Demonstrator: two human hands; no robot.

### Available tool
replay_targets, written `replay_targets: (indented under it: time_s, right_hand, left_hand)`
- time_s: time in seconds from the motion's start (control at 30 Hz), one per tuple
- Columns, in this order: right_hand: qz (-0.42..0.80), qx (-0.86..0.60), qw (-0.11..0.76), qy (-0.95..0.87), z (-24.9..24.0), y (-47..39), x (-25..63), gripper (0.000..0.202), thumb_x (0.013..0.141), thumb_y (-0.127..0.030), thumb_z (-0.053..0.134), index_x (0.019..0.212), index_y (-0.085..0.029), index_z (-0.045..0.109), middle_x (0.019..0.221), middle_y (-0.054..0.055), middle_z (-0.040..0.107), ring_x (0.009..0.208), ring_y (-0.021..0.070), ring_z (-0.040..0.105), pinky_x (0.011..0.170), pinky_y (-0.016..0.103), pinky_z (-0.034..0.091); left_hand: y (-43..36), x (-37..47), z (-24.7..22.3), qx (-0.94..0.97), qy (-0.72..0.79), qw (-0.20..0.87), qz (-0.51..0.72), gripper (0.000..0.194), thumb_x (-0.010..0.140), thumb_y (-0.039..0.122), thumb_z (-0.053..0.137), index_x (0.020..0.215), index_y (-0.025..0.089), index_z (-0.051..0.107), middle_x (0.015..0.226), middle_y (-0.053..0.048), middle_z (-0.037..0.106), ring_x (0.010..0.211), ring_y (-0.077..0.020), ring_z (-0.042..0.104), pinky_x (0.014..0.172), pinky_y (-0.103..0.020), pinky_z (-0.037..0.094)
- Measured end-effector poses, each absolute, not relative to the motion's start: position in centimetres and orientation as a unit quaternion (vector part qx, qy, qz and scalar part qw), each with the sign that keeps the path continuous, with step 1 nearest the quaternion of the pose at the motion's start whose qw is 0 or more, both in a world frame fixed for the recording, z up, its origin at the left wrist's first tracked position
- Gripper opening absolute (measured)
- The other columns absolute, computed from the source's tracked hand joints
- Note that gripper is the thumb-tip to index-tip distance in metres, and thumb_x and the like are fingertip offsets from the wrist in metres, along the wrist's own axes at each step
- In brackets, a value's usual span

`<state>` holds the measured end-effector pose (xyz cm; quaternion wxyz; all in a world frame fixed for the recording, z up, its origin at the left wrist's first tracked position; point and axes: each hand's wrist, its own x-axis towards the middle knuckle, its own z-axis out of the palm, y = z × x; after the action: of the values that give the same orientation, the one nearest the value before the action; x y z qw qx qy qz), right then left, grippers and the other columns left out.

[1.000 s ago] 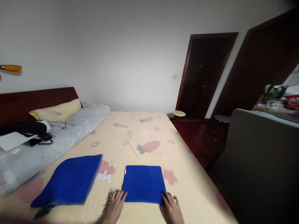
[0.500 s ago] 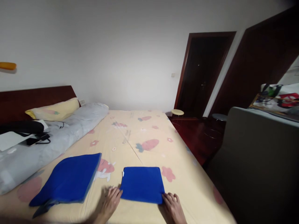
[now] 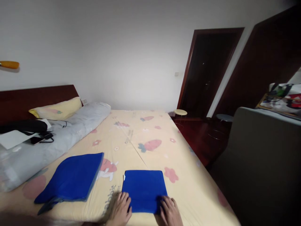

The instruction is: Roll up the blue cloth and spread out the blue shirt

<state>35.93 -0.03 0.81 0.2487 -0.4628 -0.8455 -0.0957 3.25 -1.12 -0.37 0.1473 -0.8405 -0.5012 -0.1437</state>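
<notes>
A folded blue cloth (image 3: 144, 190) lies roughly square on the bed, with a small white tag at its upper left edge. My left hand (image 3: 122, 207) rests on its front left corner, fingers slightly bent and apart, thumb near the front edge. On the front right corner lies my right hand (image 3: 170, 209), its fingers a little spread over the fabric. Neither hand visibly grips the cloth. Farther left is a second blue cloth (image 3: 72, 177), loosely folded, with a narrow, darker end trailing toward me.
The bed's patterned yellow sheet (image 3: 150, 157) carries both cloths. A grey rolled quilt (image 3: 70, 138) lies along the left, with a black bag (image 3: 30, 126) and a phone (image 3: 36, 140) on it. Stools (image 3: 180, 112) and a grey panel (image 3: 263, 157) stand right of the bed.
Both hands have shifted from the side edges farther onto the front corners of the right-hand cloth. Its front edge now sits slightly nearer me. The view has swung a little left.
</notes>
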Motion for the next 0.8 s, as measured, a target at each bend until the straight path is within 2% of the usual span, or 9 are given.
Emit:
replay_targets:
  time_s: [0.1, 0.17, 0.23, 0.33, 0.4, 0.47, 0.6, 0.7, 0.8]
  right_hand:
    - [-0.046, -0.442, 0.249, -0.86, 0.8, 0.7, 31.5, 0.043, 0.094, -0.033, 0.042, 0.136, -0.026, 0.048, 0.131, 0.002, 0.062, 0.117, 0.0177, 0.059, 0.096, 0.031, 0.045]
    - [-0.011, -0.428, 0.238, -0.872, -0.2, 1.0, 30.2, 0.046, 0.095, -0.039, 0.042, 0.14, -0.029, 0.042, 0.136, 0.001, 0.057, 0.122, 0.0182, 0.056, 0.097, 0.032, 0.047]
    - [0.002, -0.458, 0.231, -0.858, -1.5, 1.2, 30.7, 0.05, 0.094, -0.045, 0.042, 0.142, -0.03, 0.039, 0.14, 0.001, 0.052, 0.126, 0.022, 0.053, 0.099, 0.038, 0.047]
    - [0.001, -0.557, 0.225, -0.8, -3.2, 1.2, 32.9, 0.058, 0.092, -0.053, 0.042, 0.143, -0.027, 0.037, 0.144, 0.005, 0.046, 0.131, 0.0293, 0.046, 0.101, 0.051, 0.046]
    - [0.003, -0.604, 0.225, -0.764, -3.6, 1.1, 33.6, 0.064, 0.09, -0.058, 0.041, 0.143, -0.022, 0.037, 0.145, 0.01, 0.044, 0.133, 0.0324, 0.044, 0.104, 0.056, 0.042]
    - [0.013, -0.617, 0.228, -0.753, -3.0, 1.2, 32.8, 0.065, 0.091, -0.057, 0.039, 0.144, -0.02, 0.034, 0.148, 0.012, 0.038, 0.136, 0.0324, 0.039, 0.109, 0.057, 0.037]
    - [0.111, -0.51, 0.19, -0.832, -0.2, 1.8, 29.3, 0.053, 0.097, -0.047, 0.027, 0.147, -0.033, 0.021, 0.153, 0.001, 0.029, 0.14, 0.024, 0.031, 0.112, 0.049, 0.035]
    - [0.167, -0.482, 0.149, -0.847, 1.1, 2.6, 28.3, 0.05, 0.097, -0.05, 0.024, 0.145, -0.038, 0.024, 0.153, -0.003, 0.03, 0.141, 0.0228, 0.03, 0.114, 0.05, 0.031]
    - [0.143, -0.585, 0.143, -0.786, 0.5, 3.5, 29.9, 0.058, 0.094, -0.058, 0.024, 0.145, -0.03, 0.028, 0.154, 0.001, 0.027, 0.143, 0.026, 0.024, 0.115, 0.055, 0.025]
  left_hand:
    - [-0.2, 8.3, -0.2, -0.851, -0.481, 0.134, -0.162, 0.047, 0.092, 0.026, 0.04, 0.138, 0.024, 0.044, 0.132, -0.003, 0.062, 0.12, -0.0179, 0.056, 0.101, -0.032, 0.045]
    - [0.0, 9.8, -0.4, -0.87, -0.453, 0.117, -0.156, 0.052, 0.094, 0.024, 0.036, 0.145, 0.025, 0.032, 0.141, -0.001, 0.055, 0.126, -0.0139, 0.051, 0.102, -0.028, 0.044]
    - [-0.3, 9.3, -0.6, -0.867, -0.468, 0.104, -0.14, 0.054, 0.096, 0.03, 0.035, 0.148, 0.029, 0.023, 0.148, 0.001, 0.045, 0.131, -0.0143, 0.046, 0.103, -0.03, 0.043]
    - [-0.7, 6.4, -1.2, -0.809, -0.568, 0.092, -0.123, 0.059, 0.095, 0.042, 0.035, 0.149, 0.032, 0.014, 0.152, 0.0, 0.038, 0.136, -0.0213, 0.042, 0.106, -0.042, 0.041]
    - [-0.8, 5.2, -1.6, -0.764, -0.626, 0.095, -0.122, 0.061, 0.094, 0.044, 0.036, 0.149, 0.03, 0.012, 0.152, -0.004, 0.038, 0.137, -0.0258, 0.04, 0.107, -0.05, 0.038]
    - [-0.6, 5.7, -1.9, -0.754, -0.638, 0.098, -0.123, 0.062, 0.093, 0.036, 0.036, 0.149, 0.027, 0.01, 0.153, -0.006, 0.036, 0.139, -0.0258, 0.037, 0.11, -0.052, 0.034]
    - [0.5, 9.4, -1.7, -0.807, -0.576, 0.069, -0.113, 0.069, 0.086, 0.015, 0.034, 0.149, 0.025, 0.006, 0.155, -0.001, 0.029, 0.141, -0.0184, 0.031, 0.114, -0.042, 0.03]
    - [1.7, 10.5, -0.8, -0.808, -0.582, 0.02, -0.089, 0.06, 0.092, 0.022, 0.03, 0.148, 0.029, 0.011, 0.154, 0.0, 0.03, 0.141, -0.0184, 0.033, 0.113, -0.043, 0.032]
    - [2.6, 9.0, 0.0, -0.758, -0.649, -0.017, -0.064, 0.054, 0.095, 0.04, 0.028, 0.147, 0.033, 0.016, 0.155, 0.001, 0.028, 0.142, -0.0226, 0.03, 0.113, -0.05, 0.03]
